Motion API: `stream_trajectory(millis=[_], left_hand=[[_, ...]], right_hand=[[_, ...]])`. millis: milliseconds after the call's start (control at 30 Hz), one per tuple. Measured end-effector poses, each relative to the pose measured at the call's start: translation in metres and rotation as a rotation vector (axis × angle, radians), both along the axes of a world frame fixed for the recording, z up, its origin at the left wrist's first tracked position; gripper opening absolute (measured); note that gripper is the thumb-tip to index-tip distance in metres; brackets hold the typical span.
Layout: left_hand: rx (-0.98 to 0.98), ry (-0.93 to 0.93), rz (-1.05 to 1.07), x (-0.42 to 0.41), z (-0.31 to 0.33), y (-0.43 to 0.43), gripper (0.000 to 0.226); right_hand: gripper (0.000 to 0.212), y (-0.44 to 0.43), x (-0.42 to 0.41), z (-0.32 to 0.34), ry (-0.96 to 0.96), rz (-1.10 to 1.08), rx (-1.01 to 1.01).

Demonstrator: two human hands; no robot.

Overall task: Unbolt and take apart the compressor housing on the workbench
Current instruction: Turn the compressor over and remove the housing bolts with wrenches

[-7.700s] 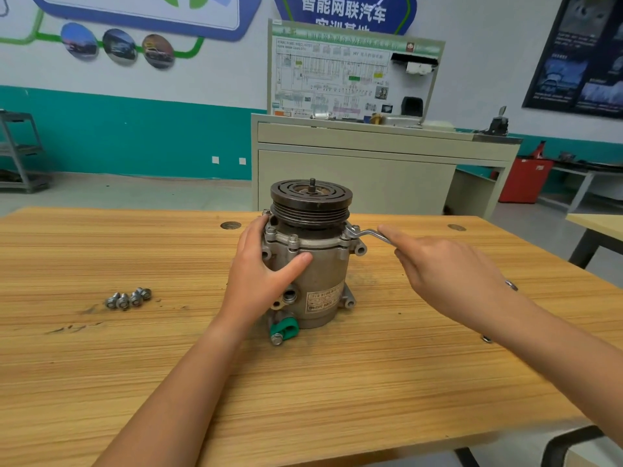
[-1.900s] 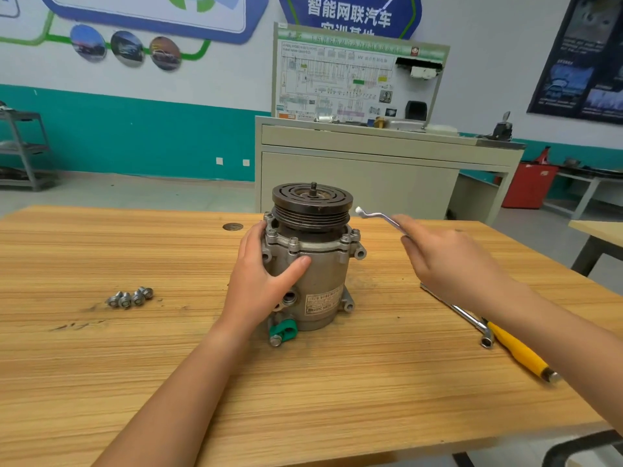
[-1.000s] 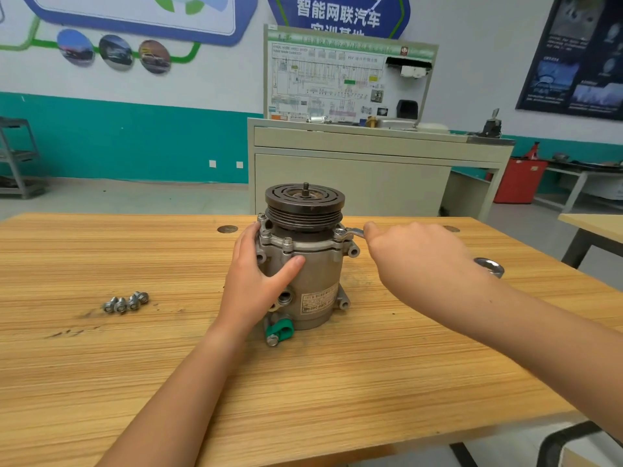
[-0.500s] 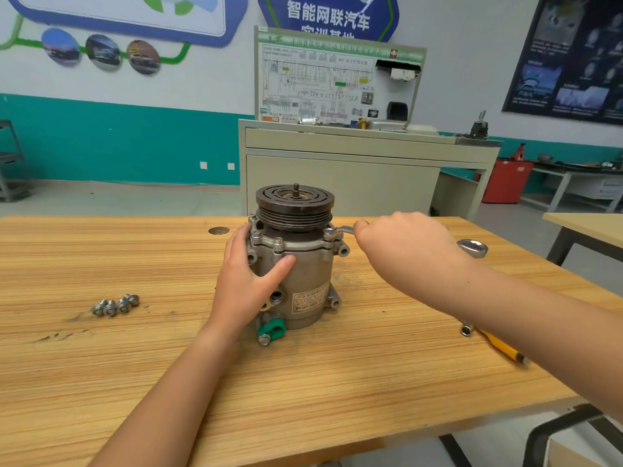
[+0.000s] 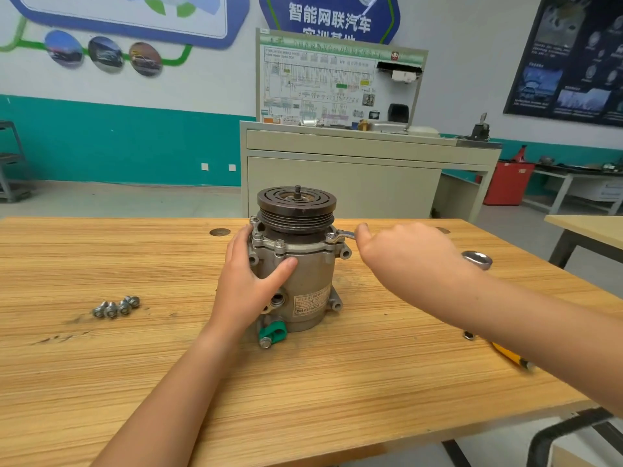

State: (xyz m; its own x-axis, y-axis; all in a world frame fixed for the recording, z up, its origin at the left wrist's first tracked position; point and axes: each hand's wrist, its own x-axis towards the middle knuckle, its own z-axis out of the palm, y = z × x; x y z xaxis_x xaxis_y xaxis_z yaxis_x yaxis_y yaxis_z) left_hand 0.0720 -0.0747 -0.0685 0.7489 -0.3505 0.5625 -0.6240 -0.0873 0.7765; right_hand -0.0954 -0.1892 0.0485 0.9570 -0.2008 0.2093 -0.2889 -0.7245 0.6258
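A grey compressor [image 5: 305, 278] stands upright on the wooden workbench [image 5: 101, 358], its dark pulley [image 5: 296, 207] on top and a green clip [image 5: 272, 332] at its base. My left hand [image 5: 247, 284] holds the housing's left side, thumb across the front. My right hand [image 5: 404, 257] grips a silver ring wrench [image 5: 344, 235], whose near end sits on a bolt at the flange's right edge. The wrench's far ring end [image 5: 476, 259] sticks out past my wrist.
Several removed bolts [image 5: 116, 306] lie in a row on the bench at the left. A yellow-handled tool [image 5: 505, 353] lies at the right, partly under my forearm. A grey cabinet with a wiring board [image 5: 344, 163] stands behind the bench.
My right hand has set the wrench back on the right flange bolt after lifting it off, and has swung it slightly. My left hand has stayed on the housing.
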Motion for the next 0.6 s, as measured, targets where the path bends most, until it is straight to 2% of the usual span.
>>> stream_trajectory(millis=[100, 233, 367, 600], left_hand=[[0.006, -0.003, -0.007, 0.0, 0.001, 0.0, 0.09], [-0.001, 0.011, -0.02, -0.003, 0.002, 0.002, 0.1], [0.002, 0.001, -0.01, -0.003, 0.002, 0.001, 0.099], [-0.003, 0.0, -0.024, -0.003, 0.004, 0.002, 0.098]], right_hand=[[0.054, -0.003, 0.003, -0.003, -0.001, 0.007, -0.04], [0.028, -0.025, 0.005, 0.002, -0.037, 0.039, -0.032], [0.036, -0.065, 0.024, 0.01, -0.046, 0.141, -0.086], [0.027, -0.071, 0.073, -0.026, -0.324, 0.368, 0.273]])
